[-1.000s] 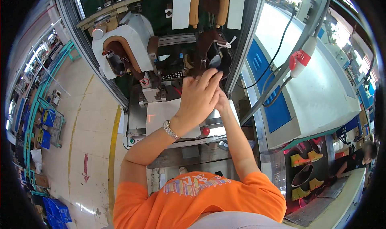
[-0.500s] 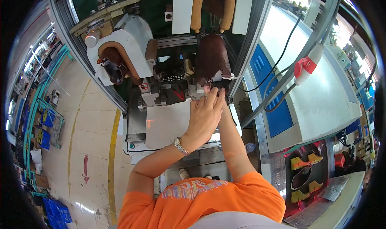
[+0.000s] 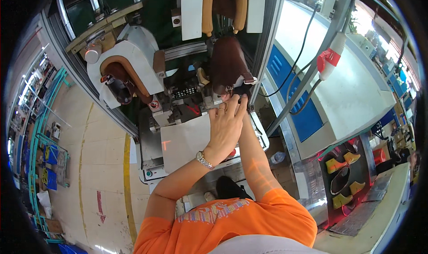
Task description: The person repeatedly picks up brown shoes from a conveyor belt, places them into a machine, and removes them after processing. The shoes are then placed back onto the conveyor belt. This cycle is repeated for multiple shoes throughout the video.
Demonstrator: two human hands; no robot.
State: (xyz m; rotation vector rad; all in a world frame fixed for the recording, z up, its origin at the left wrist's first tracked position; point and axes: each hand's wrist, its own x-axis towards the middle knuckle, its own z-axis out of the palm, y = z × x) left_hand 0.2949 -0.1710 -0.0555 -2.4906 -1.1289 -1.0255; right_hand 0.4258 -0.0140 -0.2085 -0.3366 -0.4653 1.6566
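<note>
A dark brown shoe upper (image 3: 228, 64) stands on a last in the machine in front of me. My left hand (image 3: 225, 125), with a wristwatch and a ring, reaches up to it, and its fingertips pinch the shoe's lower edge. My right forearm (image 3: 252, 151) runs up underneath the left hand. My right hand (image 3: 232, 94) is mostly hidden behind the left one, with only its fingertips showing at the same edge of the shoe. I cannot tell its grip.
A white machine housing (image 3: 129, 60) with a brown curved pad stands to the left. A grey flat plate (image 3: 183, 140) lies below my hands. A blue and white cabinet (image 3: 339, 98) with cables stands to the right. Shoes sit on a rack (image 3: 341, 178) at lower right.
Both hands have drawn down from over the shoe to its lower edge, uncovering the brown upper.
</note>
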